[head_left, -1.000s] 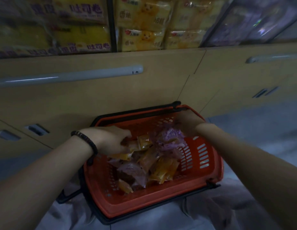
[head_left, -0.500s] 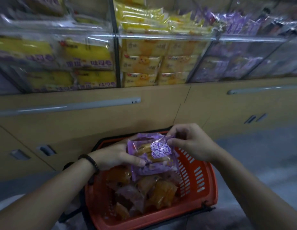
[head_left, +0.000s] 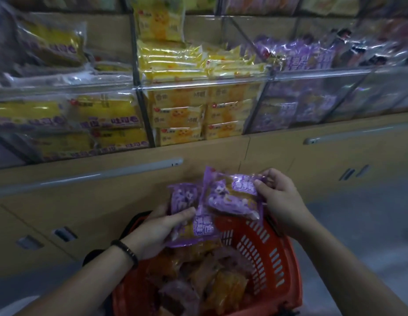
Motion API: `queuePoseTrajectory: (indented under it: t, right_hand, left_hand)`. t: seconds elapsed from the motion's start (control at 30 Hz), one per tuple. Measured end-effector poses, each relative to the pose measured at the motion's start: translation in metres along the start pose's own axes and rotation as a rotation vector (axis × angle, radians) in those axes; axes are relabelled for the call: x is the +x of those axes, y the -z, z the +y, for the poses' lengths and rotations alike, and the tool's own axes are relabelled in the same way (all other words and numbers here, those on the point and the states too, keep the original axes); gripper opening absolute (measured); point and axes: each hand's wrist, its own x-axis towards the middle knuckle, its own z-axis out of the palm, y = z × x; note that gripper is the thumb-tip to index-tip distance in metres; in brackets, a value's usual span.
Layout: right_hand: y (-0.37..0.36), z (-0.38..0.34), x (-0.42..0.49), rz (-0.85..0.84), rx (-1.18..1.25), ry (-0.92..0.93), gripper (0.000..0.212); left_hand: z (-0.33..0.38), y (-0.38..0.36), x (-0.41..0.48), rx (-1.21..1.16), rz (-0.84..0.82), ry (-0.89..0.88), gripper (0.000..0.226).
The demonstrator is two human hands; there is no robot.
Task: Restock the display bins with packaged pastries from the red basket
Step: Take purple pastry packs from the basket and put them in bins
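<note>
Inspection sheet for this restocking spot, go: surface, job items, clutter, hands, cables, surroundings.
Surface: grey floor beside a tan cabinet; what the basket rests on is out of view.
Job's things: red basket holds loose packs, orange and purple; clear-fronted display bins above hold yellow and purple packs.
Clutter: nothing seen.
Hands: left hand grips the lower purple pack, perhaps two; right hand pinches the upper purple pack, above the basket.
Cables: nothing seen.
Surroundings: grey bar handle on the cabinet; dim light, shelves blurred.
</note>
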Motion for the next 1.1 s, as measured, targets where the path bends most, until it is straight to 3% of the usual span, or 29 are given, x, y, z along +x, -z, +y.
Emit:
queuePoseTrajectory:
  t: [0.13,0.3,0.4,0.47,0.53,0.6,0.73,0.87,1.0,1.1]
  right_hand:
    - [0.017,-0.007,0.001,0.111,0.208,-0.135,0.02]
    - [-0.008,0.002,-0.007,-0.026,0.317,-0.245,0.04]
    - [-0.025,-0.006,-0.024,-0.159,0.143,-0.253,0.019]
    - [-0.022,-0.016,-0.031,-0.25,-0.037,-0.161,0.046]
    - [-0.011,-0.032,-0.035,-0.26,-0.261,-0.029,0.058]
    - [0.003,-0.048,-0.036,-0.222,-0.4,0.057,0.057]
    - [0.021,-0.083,-0.041,-0.235,-0.383,0.215,0.048]
    - [0.03,-0.124,-0.038,-0.179,-0.454,0.46,0.045]
    - [0.06,-0.179,-0.024,-0.063,-0.545,0.657,0.044]
    - [0.08,-0.213,-0.013,0.005,-0.552,0.753,0.031]
  left_hand:
    - [0.003,-0.001,0.005,-0.095,0.073,0.035,0.039]
    - [0.005,-0.017,-0.005,-0.224,-0.01,0.044,0.042]
    - [0.002,-0.032,-0.015,-0.209,0.045,0.02,0.062]
    - [0.007,-0.039,-0.022,-0.186,0.106,0.009,0.053]
    - [0.02,-0.047,-0.025,-0.163,0.117,0.006,0.04]
    - [0.035,-0.056,-0.03,-0.113,0.115,-0.053,0.034]
    - [0.079,-0.083,-0.04,0.046,0.115,-0.296,0.036]
    - [0.136,-0.113,-0.047,0.229,0.082,-0.548,0.05]
    - [0.2,-0.133,-0.057,0.194,-0.041,-0.683,0.025]
    - [0.242,-0.138,-0.054,0.187,-0.147,-0.711,0.024]
